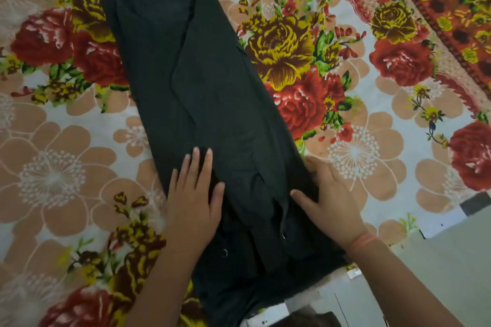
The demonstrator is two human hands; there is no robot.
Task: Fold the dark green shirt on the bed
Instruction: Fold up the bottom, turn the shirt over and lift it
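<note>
Our left hand presses flat on the dark green shirt; our right hand pinches its edge. We should keep edges aligned.

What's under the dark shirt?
The flowery bedsheet shows all round the shirt, so it lies on that. Whatever is right beneath the cloth is hidden. On top, the left hand rests flat; the right hand holds its edge.
</note>
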